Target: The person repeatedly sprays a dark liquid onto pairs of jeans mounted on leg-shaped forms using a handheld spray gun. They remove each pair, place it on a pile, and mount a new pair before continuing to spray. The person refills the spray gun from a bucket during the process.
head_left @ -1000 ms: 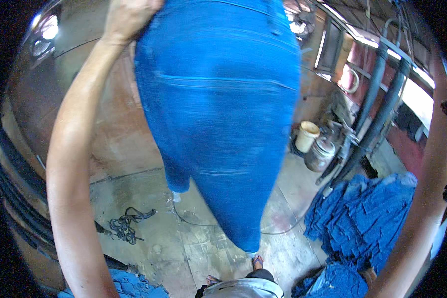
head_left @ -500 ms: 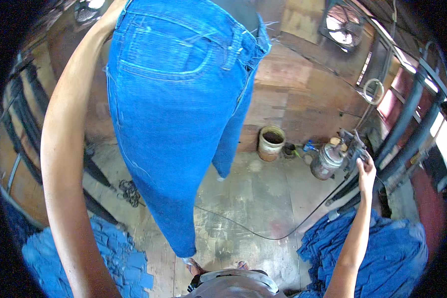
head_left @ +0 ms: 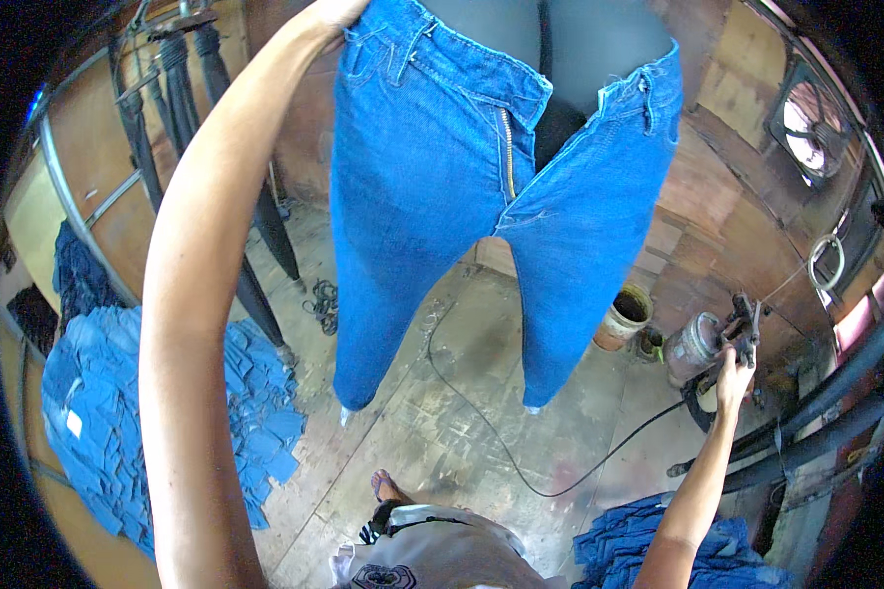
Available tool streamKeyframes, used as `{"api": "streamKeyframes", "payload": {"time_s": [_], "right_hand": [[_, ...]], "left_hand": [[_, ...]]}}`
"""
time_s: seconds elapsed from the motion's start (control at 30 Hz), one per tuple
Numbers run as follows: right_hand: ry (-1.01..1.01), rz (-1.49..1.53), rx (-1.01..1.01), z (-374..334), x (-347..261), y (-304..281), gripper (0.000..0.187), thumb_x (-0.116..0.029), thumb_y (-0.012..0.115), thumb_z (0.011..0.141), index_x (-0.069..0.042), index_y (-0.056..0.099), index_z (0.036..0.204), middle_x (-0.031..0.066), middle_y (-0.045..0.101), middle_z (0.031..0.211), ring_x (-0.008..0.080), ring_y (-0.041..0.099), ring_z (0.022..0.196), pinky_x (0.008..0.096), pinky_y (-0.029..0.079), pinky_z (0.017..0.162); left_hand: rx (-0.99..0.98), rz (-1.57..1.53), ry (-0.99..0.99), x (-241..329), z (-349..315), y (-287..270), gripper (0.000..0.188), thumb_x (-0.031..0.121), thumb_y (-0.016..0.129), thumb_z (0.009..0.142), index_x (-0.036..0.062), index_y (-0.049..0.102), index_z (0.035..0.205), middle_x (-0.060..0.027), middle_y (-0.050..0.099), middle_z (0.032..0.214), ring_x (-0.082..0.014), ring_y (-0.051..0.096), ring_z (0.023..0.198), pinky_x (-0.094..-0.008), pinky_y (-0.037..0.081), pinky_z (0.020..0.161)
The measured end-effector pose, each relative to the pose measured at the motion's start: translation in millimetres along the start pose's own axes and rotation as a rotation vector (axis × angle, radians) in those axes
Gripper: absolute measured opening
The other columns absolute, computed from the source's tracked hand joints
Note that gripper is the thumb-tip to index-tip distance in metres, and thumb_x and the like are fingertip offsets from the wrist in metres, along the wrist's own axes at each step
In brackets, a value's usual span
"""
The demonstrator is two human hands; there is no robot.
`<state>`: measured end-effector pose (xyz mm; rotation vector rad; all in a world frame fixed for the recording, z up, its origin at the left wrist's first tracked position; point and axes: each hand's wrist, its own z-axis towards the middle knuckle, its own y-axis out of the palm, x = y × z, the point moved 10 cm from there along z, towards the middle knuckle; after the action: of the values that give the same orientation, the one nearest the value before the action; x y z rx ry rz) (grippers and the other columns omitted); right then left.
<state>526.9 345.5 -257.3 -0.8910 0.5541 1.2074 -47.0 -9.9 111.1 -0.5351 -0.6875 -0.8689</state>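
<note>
A pair of blue jeans (head_left: pixel 422 187) hangs with its fly unzipped, pulled over a dark grey leg form (head_left: pixel 619 39); below each hem a pale tip shows. At the waistband's left edge my left hand (head_left: pixel 342 14) grips the denim, its fingertips partly hidden by the cloth and the picture's top edge. Out to the right, my right hand (head_left: pixel 733 378) is closed around a dark spray gun (head_left: pixel 744 329). A metal cup (head_left: pixel 694 342) appears beside the gun, and a black hose (head_left: pixel 648 424) runs from near it across the floor.
Folded blue jeans are heaped at left (head_left: pixel 98 412), with another denim pile (head_left: pixel 629 535) at lower right. A dirty bucket (head_left: pixel 624 316) stands by the back wall. Dark leg forms hang at left (head_left: pixel 177 93) and right (head_left: pixel 815 393). A fan (head_left: pixel 810 128) is set in the wall.
The jeans and form have turned, so the open fly now faces me. My view has swung left, and my left hand has come into sight at the waistband. The spray gun stays in my right hand.
</note>
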Motion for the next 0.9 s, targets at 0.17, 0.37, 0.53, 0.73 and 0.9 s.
{"api": "streamKeyframes", "payload": {"time_s": [0.17,0.37,0.53,0.73,0.9], "right_hand": [[0.221,0.643,-0.186,6,0,36,0.047,-0.047,0.051,0.105,-0.004,0.059,0.122,0.0134,0.073,0.110,0.0119,0.053,0.051,0.0253,0.041,0.045],[0.268,0.468,-0.106,-5,-47,31,0.045,-0.050,0.051,0.104,-0.006,0.061,0.110,0.0089,0.073,0.092,0.0070,0.041,0.042,0.0246,0.032,0.038],[0.277,0.241,0.031,-11,-104,17,0.043,-0.047,0.056,0.103,-0.006,0.063,0.109,0.0066,0.071,0.084,0.0055,0.038,0.039,0.0242,0.030,0.037],[0.072,0.163,0.243,-95,-217,-70,0.041,-0.043,0.051,0.106,-0.003,0.060,0.114,0.0085,0.072,0.091,0.0040,0.038,0.042,0.0217,0.030,0.038],[0.162,0.017,0.345,-213,-250,-115,0.056,-0.051,0.045,0.106,-0.003,0.072,0.102,-0.0026,0.052,0.058,0.0043,0.035,0.043,0.0235,0.024,0.040]], "left_hand": [[-0.023,-0.072,-0.059,-8,0,17,0.050,0.043,0.053,0.104,-0.0001,0.062,0.128,-0.0107,0.070,0.121,-0.0194,0.067,0.105,-0.0340,0.052,0.099],[0.060,0.238,0.159,-7,8,9,0.055,0.040,0.041,0.109,-0.0059,0.060,0.131,-0.0148,0.065,0.131,-0.0218,0.060,0.121,-0.0327,0.043,0.109],[0.578,0.685,0.585,6,-30,9,0.037,0.026,0.049,0.105,-0.0024,0.062,0.125,-0.0254,0.060,0.128,-0.0359,0.055,0.125,-0.0406,0.039,0.110],[0.085,1.225,1.198,17,-114,148,0.040,0.043,0.071,0.086,0.0027,0.069,0.088,-0.0136,0.066,0.107,-0.0333,0.058,0.119,-0.0484,0.040,0.112],[-0.030,1.340,1.137,-14,-146,181,0.042,0.045,0.073,0.084,0.0030,0.070,0.088,-0.0160,0.063,0.105,-0.0332,0.054,0.121,-0.0508,0.034,0.117]]}}
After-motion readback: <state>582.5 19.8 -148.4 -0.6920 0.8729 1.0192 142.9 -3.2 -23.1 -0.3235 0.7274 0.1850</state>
